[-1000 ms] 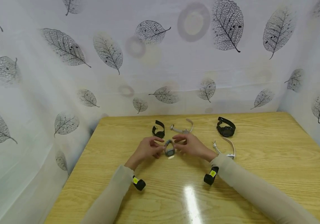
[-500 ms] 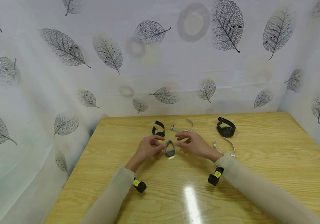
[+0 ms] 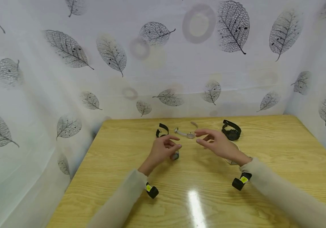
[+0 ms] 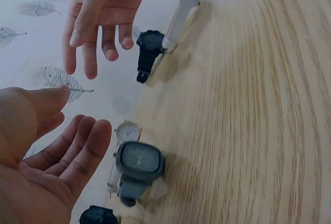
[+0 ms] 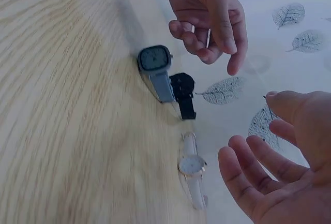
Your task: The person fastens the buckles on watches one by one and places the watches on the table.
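My left hand [image 3: 163,148] hovers over a grey square-faced wristwatch [image 3: 175,155], its fingers loosely bent and holding nothing. In the left wrist view this grey watch [image 4: 139,161] stands on the table with its dial towards the camera, apart from the fingers. To the right, my right hand [image 3: 219,144] is raised with relaxed fingers and nothing between them. Near its fingertips lies a pale-strapped watch with a round dial [image 5: 192,165]. A white-strapped watch [image 4: 178,22] is partly hidden under the right hand in the head view.
A slim black watch [image 3: 164,128] stands behind my left hand, partly covered by it. A bulky black watch [image 3: 232,134] sits at the back right of the wooden table [image 3: 117,142]. Leaf-patterned cloth [image 3: 168,69] hangs behind the table and along its sides.
Both hands were at the grey watch a second ago. The right hand has drawn back to the right, and the left has shifted slightly right, now covering part of the watch.
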The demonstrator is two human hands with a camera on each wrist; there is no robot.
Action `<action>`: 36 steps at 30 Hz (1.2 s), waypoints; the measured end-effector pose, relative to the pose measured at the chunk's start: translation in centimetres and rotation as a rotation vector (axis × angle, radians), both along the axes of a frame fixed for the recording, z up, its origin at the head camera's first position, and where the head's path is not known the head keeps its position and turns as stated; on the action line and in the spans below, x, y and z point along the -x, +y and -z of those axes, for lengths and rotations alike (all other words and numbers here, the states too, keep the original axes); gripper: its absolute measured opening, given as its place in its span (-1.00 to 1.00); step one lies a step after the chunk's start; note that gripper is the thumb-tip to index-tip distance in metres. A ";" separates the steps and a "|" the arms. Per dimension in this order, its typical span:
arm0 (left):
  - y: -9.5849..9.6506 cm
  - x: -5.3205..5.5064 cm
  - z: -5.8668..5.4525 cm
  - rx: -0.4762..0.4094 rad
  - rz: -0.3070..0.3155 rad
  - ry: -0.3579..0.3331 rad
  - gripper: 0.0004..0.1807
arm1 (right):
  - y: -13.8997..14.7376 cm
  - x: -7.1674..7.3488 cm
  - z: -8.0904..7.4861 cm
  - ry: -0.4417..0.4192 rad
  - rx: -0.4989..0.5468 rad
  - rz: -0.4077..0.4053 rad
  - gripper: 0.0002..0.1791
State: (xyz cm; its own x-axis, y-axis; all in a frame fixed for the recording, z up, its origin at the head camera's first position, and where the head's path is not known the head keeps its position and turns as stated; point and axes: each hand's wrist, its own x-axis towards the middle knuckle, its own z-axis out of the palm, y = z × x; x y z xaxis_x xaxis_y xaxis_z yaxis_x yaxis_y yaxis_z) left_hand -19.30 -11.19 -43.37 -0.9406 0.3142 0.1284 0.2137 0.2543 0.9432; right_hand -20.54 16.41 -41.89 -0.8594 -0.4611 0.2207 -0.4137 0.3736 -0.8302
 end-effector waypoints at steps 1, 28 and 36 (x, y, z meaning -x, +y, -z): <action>0.3 0.0 0.0 -0.015 0.007 -0.007 -0.71 | 0.5 -0.1 -0.1 0.016 -0.009 0.011 -0.56; 8.2 -0.8 0.9 -0.119 0.035 0.006 -0.76 | 12.9 -4.1 0.9 0.128 -0.129 0.292 -0.59; 10.4 -1.1 1.6 -0.109 0.019 -0.038 -0.73 | 13.3 -4.7 1.4 0.065 -0.104 0.308 -0.59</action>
State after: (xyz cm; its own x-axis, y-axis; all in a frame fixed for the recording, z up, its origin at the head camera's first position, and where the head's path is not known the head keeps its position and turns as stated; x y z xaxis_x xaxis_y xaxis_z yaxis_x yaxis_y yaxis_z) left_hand -18.24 -0.77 -44.98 -0.9396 0.3181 0.1268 0.1807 0.1460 0.9726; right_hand -15.79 29.73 -43.26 -0.9476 -0.2048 0.2452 -0.3191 0.5704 -0.7569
